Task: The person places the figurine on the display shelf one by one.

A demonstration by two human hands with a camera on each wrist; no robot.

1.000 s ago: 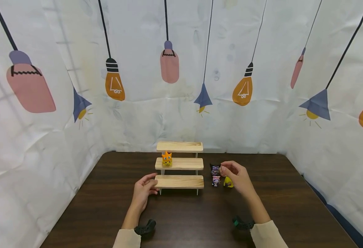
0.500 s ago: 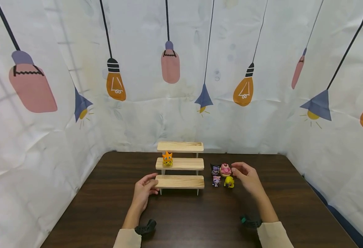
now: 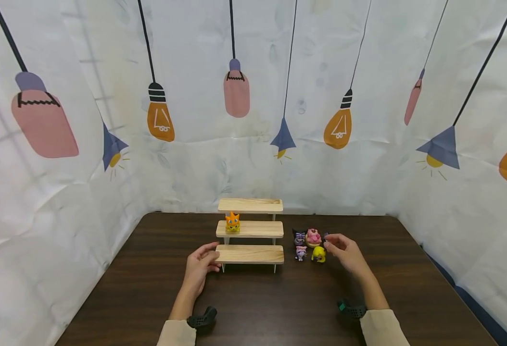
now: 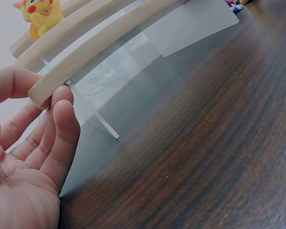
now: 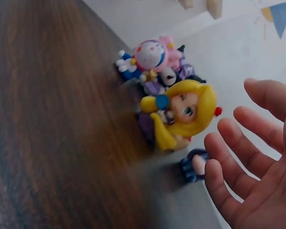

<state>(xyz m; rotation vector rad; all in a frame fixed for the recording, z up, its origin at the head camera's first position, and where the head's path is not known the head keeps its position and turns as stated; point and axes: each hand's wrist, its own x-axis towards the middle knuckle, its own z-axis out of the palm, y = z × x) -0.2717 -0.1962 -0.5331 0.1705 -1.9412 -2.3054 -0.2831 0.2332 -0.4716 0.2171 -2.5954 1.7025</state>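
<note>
On the left, the person's left hand (image 3: 199,267) pinches the end of the lowest pale wooden shelf (image 3: 250,254) of a three-tier stand with see-through legs (image 4: 96,112); an orange-and-yellow plastic figurine (image 3: 233,222) sits toward the left of the middle shelf (image 3: 259,229); past the stand, on the dark brown wood-grain table (image 3: 253,307), cluster a black-and-purple figurine (image 3: 299,238), a small pink-and-lilac one (image 3: 300,253), a round pink one (image 3: 313,238) and a yellow-haired one (image 3: 318,254); rightmost, the right hand (image 3: 345,253), fingers loose and grasping nothing, hovers beside a little dark-blue figurine (image 5: 193,165); whether they touch, I can't tell.
</note>
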